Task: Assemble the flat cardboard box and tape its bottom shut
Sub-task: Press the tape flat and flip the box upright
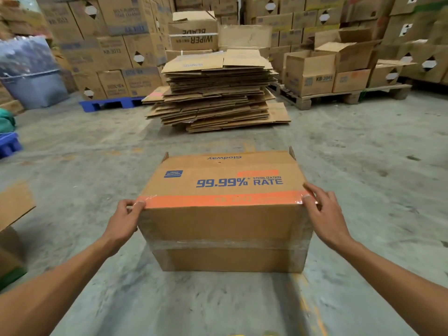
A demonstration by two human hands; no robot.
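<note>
Holding the cardboard box (225, 209) on the concrete floor (97, 146) right in front of me, one hand on each end. My left hand (126, 221) is curled around the left upper edge, thumb lying on the end of the orange tape (218, 201), fingers wrapped down the side. My right hand (322, 214) is spread more open, fingers flat against the right corner with the thumb on the tape's other end. The panel facing up reads "99.99% STERILIZATION RATE" in blue, and "Glodway" shows upside down along the far edge. There's a small blue logo patch too, too blurry to read. Faint lettering on the orange strip, can't make it out for sure. A band of clear tape (228, 244) runs across the side facing me. Further back sits a stack of flattened cartons (215, 98), and behind it a box marked "WIPER BLADE" (194, 36) upside down. A carton on the wooden pallet (339, 97) says "KB 2041".
</note>
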